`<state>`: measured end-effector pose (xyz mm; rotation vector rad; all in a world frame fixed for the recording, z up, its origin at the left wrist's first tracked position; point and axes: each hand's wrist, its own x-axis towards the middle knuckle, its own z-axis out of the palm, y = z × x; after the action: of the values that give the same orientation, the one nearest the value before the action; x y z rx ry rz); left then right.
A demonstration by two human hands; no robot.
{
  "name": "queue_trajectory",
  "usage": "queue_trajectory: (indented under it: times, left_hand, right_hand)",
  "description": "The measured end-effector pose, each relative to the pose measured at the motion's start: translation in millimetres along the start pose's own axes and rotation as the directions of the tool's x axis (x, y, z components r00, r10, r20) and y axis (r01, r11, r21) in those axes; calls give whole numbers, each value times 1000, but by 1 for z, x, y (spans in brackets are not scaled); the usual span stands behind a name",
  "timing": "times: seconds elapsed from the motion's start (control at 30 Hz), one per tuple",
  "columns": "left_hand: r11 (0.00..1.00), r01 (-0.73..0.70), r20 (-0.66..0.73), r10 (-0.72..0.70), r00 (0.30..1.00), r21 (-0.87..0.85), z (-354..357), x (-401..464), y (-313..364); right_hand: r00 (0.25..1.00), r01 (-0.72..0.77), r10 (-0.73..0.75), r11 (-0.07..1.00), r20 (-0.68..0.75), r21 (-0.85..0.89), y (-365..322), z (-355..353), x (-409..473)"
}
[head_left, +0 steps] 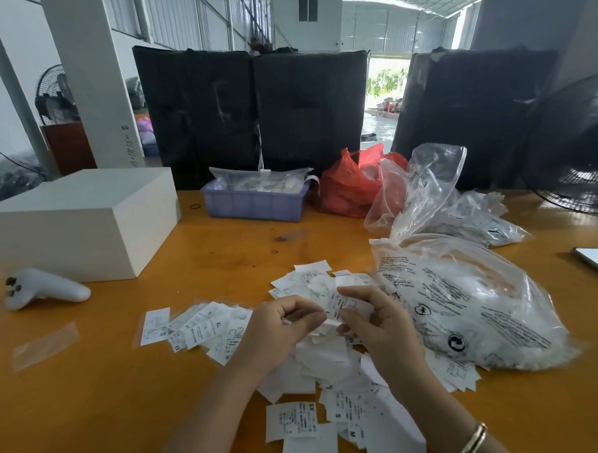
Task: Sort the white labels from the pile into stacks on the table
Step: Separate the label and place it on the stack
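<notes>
A loose pile of white labels (pixel 326 369) covers the orange table (pixel 92 389) under and in front of my hands. My left hand (pixel 278 326) and my right hand (pixel 373 322) meet above the pile, each pinching one end of a small bunch of white labels (pixel 332 305). To the left lies a fanned row of labels (pixel 199 328) printed with sizes such as XL. More labels (pixel 306 279) are spread just beyond my hands. Near the front edge lie labels marked XS, S and M (pixel 299 423).
A clear plastic bag of labels (pixel 465 304) lies right of my hands, more bags (pixel 475 218) behind it. A white box (pixel 81 222) and white controller (pixel 43 289) sit left. Purple tray (pixel 255 204), red bag (pixel 350 186), fan (pixel 582 159) and phone (pixel 597 261) stand farther off.
</notes>
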<state>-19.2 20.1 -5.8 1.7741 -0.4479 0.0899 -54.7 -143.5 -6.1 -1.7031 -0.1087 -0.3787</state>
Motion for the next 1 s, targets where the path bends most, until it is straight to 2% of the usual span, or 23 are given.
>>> queue_trajectory:
  times: [0.23, 0.47, 0.73, 0.8, 0.9, 1.0]
  left_hand:
    - [1000, -4, -4, 4, 1000, -22, -1, 0, 2]
    - [1000, -8, -13, 8, 1000, -21, 0, 0, 3]
    - [998, -3, -2, 3, 1000, 55, -1, 1, -2]
    - [998, 1, 2, -1, 1000, 58, 0, 1, -2]
    - [999, 16, -7, -16, 1000, 49, 0, 2, -3]
    - [999, 22, 6, -22, 1000, 49, 0, 1, -4]
  right_hand:
    - [997, 22, -17, 998, -73, 65, 0, -1, 1]
    - [999, 13, -12, 1000, 34, -23, 1, 6, -5]
    - [994, -24, 39, 990, 105, -136, 0, 3, -4]
    - [995, -74, 76, 997, 64, -38, 0, 2, -3]
    - [987, -141, 154, 962, -39, 235, -2, -4, 0]
    - [985, -142, 166, 936, -48, 321, -3, -5, -1]
